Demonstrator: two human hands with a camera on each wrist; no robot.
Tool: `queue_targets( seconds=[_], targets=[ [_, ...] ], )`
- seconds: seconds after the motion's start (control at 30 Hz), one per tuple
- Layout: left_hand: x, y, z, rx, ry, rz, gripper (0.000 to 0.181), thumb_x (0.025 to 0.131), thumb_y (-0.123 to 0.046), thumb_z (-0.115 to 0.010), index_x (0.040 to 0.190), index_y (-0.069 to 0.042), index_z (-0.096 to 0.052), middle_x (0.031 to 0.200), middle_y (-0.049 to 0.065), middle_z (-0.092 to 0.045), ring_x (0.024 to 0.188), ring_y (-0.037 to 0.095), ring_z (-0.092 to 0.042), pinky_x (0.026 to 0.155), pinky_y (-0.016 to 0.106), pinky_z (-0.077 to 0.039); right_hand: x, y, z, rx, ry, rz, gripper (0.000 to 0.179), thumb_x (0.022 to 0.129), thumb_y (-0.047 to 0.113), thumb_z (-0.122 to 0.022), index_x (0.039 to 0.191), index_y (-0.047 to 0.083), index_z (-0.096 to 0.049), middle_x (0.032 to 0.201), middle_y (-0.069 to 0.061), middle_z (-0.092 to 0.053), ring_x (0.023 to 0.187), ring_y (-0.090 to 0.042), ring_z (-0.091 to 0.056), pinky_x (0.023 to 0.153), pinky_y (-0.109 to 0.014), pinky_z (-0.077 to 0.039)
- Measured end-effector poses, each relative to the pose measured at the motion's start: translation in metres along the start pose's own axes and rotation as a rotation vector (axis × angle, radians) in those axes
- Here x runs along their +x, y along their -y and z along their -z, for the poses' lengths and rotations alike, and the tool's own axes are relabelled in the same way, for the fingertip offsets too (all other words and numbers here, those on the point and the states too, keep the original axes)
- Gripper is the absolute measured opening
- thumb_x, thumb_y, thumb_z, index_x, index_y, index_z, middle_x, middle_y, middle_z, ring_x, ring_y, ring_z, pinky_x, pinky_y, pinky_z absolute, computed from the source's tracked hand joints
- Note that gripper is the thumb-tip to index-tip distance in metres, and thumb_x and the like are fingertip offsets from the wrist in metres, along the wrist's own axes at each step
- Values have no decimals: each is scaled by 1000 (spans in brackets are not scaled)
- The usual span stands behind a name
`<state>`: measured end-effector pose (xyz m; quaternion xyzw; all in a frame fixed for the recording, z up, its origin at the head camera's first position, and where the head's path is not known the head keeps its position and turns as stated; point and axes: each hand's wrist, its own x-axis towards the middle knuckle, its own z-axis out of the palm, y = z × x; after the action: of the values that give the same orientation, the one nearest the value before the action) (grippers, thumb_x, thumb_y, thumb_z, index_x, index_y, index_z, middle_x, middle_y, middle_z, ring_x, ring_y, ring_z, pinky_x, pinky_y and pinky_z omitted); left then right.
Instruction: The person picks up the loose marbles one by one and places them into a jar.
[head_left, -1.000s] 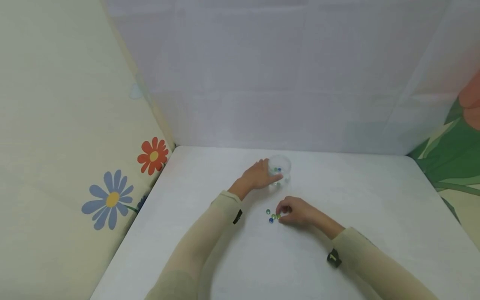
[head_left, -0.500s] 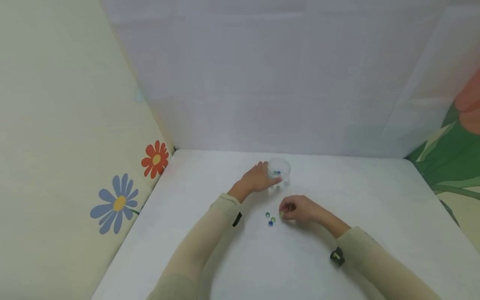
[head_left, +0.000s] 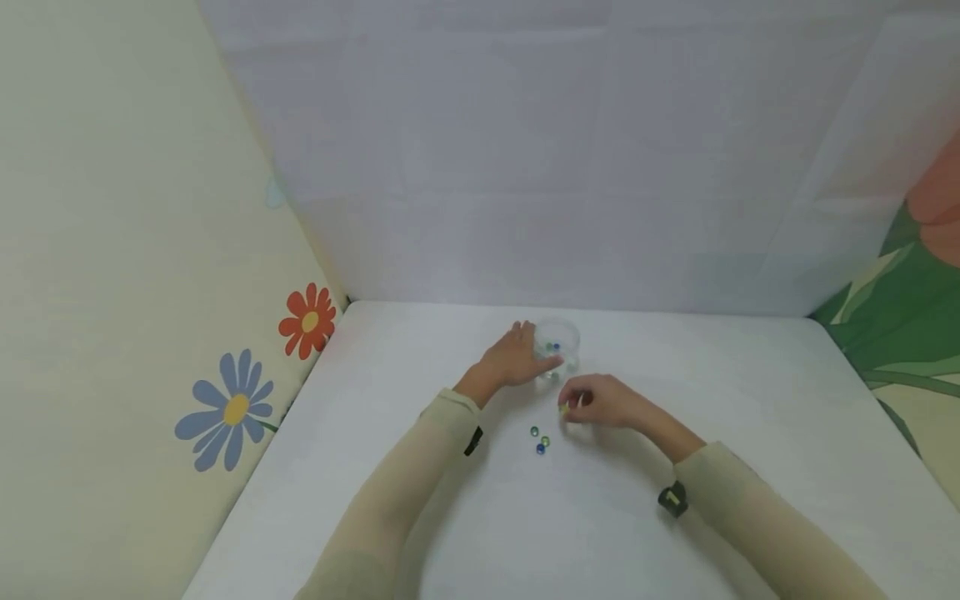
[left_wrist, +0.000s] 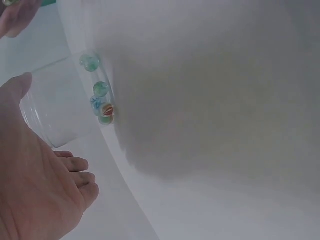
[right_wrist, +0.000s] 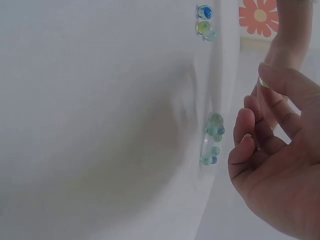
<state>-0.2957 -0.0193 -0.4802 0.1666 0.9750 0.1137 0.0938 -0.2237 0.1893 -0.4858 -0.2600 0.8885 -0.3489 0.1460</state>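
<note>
A clear cup (head_left: 566, 329) stands toward the back of the table with several marbles (left_wrist: 101, 89) at its bottom, green, blue and one with orange streaks. My left hand (head_left: 513, 357) holds the cup from the left, thumb across its near side and fingers along its far left. My right hand (head_left: 603, 400) pinches a yellow-green marble (right_wrist: 264, 83) between thumb and forefinger, just above the table and in front of the cup. Left of that hand three marbles lie close together on the table: a green marble (head_left: 534, 431), a yellow-green marble (head_left: 545, 441) and a blue marble (head_left: 541, 448).
The white table (head_left: 750, 400) runs back to a hanging white cloth (head_left: 480, 167). A flower-patterned wall (head_left: 150, 275) bounds the left side, and another patterned panel (head_left: 892, 333) the right.
My right hand has picked the yellow-green marble off the table beside the others and carried it up, toward the cup. The left hand stays at the cup.
</note>
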Motion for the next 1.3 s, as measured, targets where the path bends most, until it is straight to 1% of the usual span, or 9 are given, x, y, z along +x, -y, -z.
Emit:
queue_targets(
  seconds=[0.23, 0.4, 0.53, 0.7, 1.0, 1.17, 1.3],
  targets=[
    [2, 0, -1, -23, 5, 6, 104, 94, -76, -41, 162, -3, -11, 169, 16, -14, 156, 29, -12, 126, 44, -20, 0, 3, 10, -15, -16, 26, 13, 90, 18, -75, 103, 15, -71, 89, 4, -66, 82, -11, -59, 75, -28, -51],
    [4, 0, -1, -14, 11, 8, 105, 94, -77, -40, 162, -3, -9, 169, 16, -13, 156, 30, -12, 125, 44, -22, 5, 6, 14, -28, -31, 45, 14, 91, 18, -75, 103, 14, -72, 90, 4, -67, 83, -11, -59, 75, -28, -51],
    [5, 0, -1, -8, 6, 2, 104, 95, -76, -40, 162, -4, -10, 169, 17, -14, 156, 31, -15, 125, 45, -23, 8, 8, 19, -28, -27, 42, 18, 92, 19, -75, 107, 10, -72, 92, 4, -67, 83, -11, -59, 75, -28, -51],
    [5, 0, -2, 6, 6, -4, 104, 95, -77, -39, 162, -3, -9, 168, 19, -14, 155, 32, -16, 124, 45, -24, 10, 10, 25, -39, -43, 48, 21, 92, 19, -74, 108, 7, -71, 91, 3, -68, 83, -12, -60, 76, -29, -52],
    [5, 0, -1, 16, 12, -8, 103, 96, -75, -40, 162, -2, -8, 168, 19, -13, 156, 32, -15, 125, 45, -24, 15, 14, 35, -56, -72, 48, 21, 92, 19, -74, 109, 7, -71, 93, 1, -69, 85, -13, -60, 77, -29, -52],
    [4, 1, 0, -2, 21, -6, 102, 96, -74, -40, 162, -3, -7, 169, 18, -11, 156, 32, -13, 125, 44, -22, 17, 18, 41, -49, -83, 42, 21, 92, 17, -74, 110, 7, -70, 94, -1, -68, 85, -15, -60, 76, -30, -52],
    [3, 1, 0, -10, 25, -8, 103, 96, -75, -39, 162, -2, -7, 169, 18, -11, 156, 32, -12, 126, 44, -21, 19, 19, 45, -41, -92, 33, 21, 92, 17, -74, 111, 9, -71, 95, -1, -68, 85, -16, -60, 76, -31, -52]
  ],
)
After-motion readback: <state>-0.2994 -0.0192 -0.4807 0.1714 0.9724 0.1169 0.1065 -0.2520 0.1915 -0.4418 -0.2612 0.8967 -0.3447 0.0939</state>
